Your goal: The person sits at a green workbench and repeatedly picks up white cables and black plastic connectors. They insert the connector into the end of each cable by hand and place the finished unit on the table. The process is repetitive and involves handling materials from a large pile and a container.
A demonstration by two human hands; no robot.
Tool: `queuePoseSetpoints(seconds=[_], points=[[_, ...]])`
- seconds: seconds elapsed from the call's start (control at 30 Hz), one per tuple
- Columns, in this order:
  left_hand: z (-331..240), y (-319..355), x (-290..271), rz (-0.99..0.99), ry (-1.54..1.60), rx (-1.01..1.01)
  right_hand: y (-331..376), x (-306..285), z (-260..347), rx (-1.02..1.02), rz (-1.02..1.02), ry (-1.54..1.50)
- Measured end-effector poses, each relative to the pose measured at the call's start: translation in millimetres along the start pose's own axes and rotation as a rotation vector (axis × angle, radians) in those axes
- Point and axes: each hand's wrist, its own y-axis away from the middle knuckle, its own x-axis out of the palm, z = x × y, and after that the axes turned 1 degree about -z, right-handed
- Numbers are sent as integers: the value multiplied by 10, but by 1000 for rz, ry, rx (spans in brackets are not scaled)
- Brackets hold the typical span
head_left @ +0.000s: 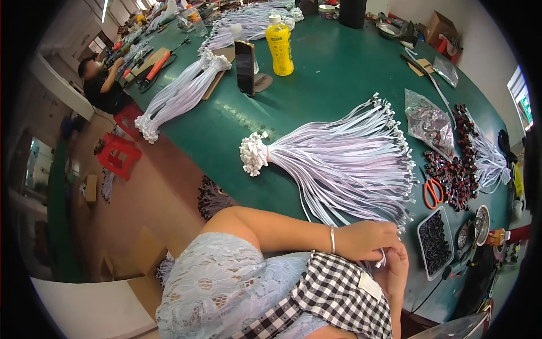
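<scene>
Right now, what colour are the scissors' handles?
The scissors' handles are orange, best seen in the head view.

yellow bottle (pixel 280 50) | upright phone (pixel 245 68) near it | red stool (pixel 129 148) | cardboard box (pixel 439 26)

Open lane over green table (pixel 333 93) between yellow bottle (pixel 280 48) and fanned cables (pixel 344 161) (obstacle leftward: upright phone (pixel 244 68))
</scene>
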Motion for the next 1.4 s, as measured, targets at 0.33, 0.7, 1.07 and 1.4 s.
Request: queuePoseSetpoints(seconds=[0.33, 0.7, 1.07, 1.4], points=[[44, 23, 76, 107, -13, 13, 80, -252, 83, 116, 168, 184], [116, 32, 68, 8, -113, 94, 80, -164, 40, 85, 65, 45], [181, 16, 75, 66, -65, -111, 152, -389, 303, -651, -102, 1823], [66, -76, -1, 106, 531, -860, 182, -315, 380, -670, -66, 1086]])
